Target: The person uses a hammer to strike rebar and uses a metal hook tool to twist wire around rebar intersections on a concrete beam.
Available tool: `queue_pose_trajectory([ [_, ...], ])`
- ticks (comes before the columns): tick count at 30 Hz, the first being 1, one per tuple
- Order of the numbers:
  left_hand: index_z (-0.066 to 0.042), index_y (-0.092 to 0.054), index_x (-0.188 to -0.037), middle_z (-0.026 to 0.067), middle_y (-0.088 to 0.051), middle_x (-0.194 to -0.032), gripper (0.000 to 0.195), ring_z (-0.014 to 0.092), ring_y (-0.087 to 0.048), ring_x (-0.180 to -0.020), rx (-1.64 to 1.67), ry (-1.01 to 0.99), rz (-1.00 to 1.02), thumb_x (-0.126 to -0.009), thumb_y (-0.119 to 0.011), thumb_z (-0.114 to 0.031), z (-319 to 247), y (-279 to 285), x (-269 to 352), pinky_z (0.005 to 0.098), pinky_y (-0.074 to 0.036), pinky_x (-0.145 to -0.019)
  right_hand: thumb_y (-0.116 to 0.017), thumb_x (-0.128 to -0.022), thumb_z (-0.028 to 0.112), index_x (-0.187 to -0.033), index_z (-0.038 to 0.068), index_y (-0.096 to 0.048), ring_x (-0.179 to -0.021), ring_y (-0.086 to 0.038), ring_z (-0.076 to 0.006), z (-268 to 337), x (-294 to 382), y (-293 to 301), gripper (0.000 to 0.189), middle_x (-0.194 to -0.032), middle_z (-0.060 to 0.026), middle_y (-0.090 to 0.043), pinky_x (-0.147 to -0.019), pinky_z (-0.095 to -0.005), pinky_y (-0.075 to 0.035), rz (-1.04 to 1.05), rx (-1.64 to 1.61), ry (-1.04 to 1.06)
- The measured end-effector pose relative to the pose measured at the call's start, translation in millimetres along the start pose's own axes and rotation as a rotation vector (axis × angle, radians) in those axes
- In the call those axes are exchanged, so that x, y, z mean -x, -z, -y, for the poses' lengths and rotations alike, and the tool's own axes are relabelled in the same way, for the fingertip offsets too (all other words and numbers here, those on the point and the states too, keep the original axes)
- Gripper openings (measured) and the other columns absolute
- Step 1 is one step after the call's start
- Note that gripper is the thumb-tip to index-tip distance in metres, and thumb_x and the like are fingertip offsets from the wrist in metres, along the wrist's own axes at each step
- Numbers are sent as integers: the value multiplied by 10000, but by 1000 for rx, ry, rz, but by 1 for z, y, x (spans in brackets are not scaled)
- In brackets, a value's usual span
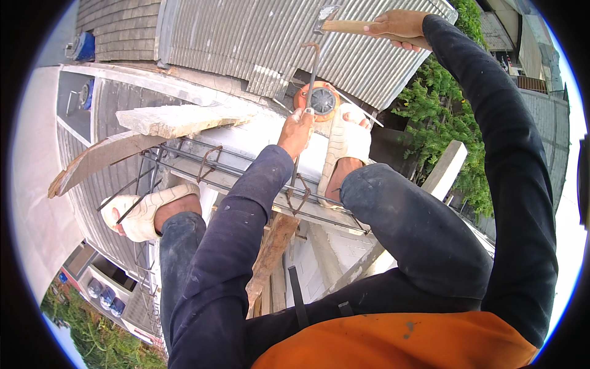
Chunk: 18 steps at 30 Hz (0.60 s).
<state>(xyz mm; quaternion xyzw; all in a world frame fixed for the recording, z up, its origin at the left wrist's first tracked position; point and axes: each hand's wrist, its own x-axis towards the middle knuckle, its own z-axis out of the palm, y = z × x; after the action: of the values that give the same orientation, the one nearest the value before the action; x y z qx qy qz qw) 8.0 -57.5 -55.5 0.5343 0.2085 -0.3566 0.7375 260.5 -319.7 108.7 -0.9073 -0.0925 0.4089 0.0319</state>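
My right hand (398, 27) is raised at the top right, closed around the wooden handle of a hammer (327, 19), whose steel head is above the corrugated roof in the picture. In front of me, my left hand (297, 131) grips a rusty steel bar with a bent upper end (315, 60). The bar's lower part passes behind my sleeve and appears again beside a rebar stirrup (299, 196). Long reinforcing bars (230, 171) with bent stirrups run between my feet. An orange round object with a black ribbed centre (322, 100) lies just beyond my left hand.
My sandalled feet (348, 138) stand apart, high above the surroundings. Rough boards (179, 119) lie at the left, and a timber (275, 249) slants below the bars. Corrugated roofing (221, 41) spreads beyond the wall. Leafy branches (433, 120) and an upright wooden post (446, 168) are at the right.
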Motion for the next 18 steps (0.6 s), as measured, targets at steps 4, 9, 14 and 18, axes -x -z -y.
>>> queue_pose_trajectory([
  [4,-146,-469,-971,-79,-394,-686,234,19,-345,-528,39,28,3,-1082,-511,-347,-4,-2,5,211,-269,-439,-504,-976,679,-1293,90,-647,-398,-551,-91,22,10,12,684,-547,13,-517,-351,-279,-497,108,78,-8],
  [9,-147,-469,-960,-79,-387,-685,245,17,-338,-528,43,3,25,-1074,-507,-360,-3,1,4,210,-266,-440,-491,-1005,638,-1219,79,-641,-500,-541,-120,27,21,34,617,-635,-11,-533,-437,-316,-478,4,83,-31],
  [14,-151,-467,-946,-77,-398,-677,217,17,-332,-514,42,14,37,-1056,-516,-332,-7,-4,4,216,-272,-432,-488,-1054,546,-1140,24,-567,-657,-461,-168,27,32,72,535,-777,-37,-494,-601,-369,-446,-601,-624,-183],
  [18,-123,-513,-1024,-74,-408,-643,242,33,-328,-465,72,22,39,-1071,-514,-361,2,-5,-8,234,-274,-397,-525,-1040,523,-1154,4,-574,-670,-483,-163,-18,-8,34,534,-790,-38,-523,-618,-338,-473,-399,-683,-116],
])
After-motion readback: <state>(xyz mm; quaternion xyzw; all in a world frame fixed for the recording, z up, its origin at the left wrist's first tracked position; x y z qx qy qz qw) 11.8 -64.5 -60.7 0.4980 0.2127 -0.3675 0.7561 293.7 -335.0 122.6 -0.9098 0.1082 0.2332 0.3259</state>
